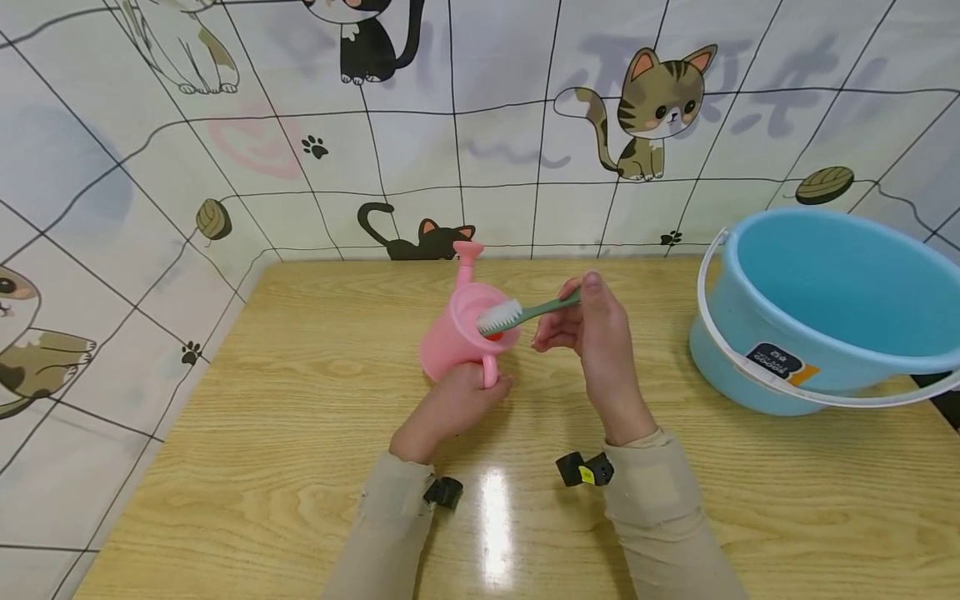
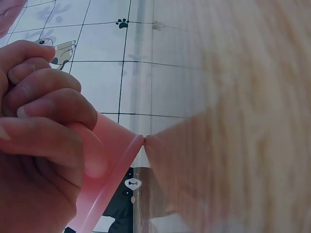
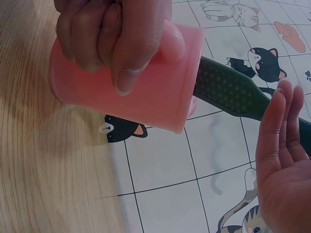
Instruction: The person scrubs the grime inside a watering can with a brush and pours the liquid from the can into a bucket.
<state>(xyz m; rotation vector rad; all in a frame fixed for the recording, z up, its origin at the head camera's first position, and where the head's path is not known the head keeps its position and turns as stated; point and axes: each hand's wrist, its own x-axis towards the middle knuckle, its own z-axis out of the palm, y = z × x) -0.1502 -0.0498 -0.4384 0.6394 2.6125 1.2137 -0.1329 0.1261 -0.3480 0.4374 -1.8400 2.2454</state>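
A pink watering can (image 1: 444, 343) stands near the middle of the wooden table, its spout pointing toward the back wall. My left hand (image 1: 456, 407) grips the can's handle, fingers curled round it in the left wrist view. Between the thumb and fingers of my right hand (image 1: 606, 354) is the handle of a green brush (image 1: 542, 308) with white bristles. The brush head slants down into the can's open mouth, and in the right wrist view the rim hides its tip. Something small and red (image 1: 495, 336) shows inside the can, too covered to identify.
To the right stands a large light-blue bucket (image 1: 723, 362) with a white handle hanging across its front. A cat-patterned sheet (image 1: 502, 150) rises behind the table's back edge and along the left side. Small black cameras sit at both wrists.
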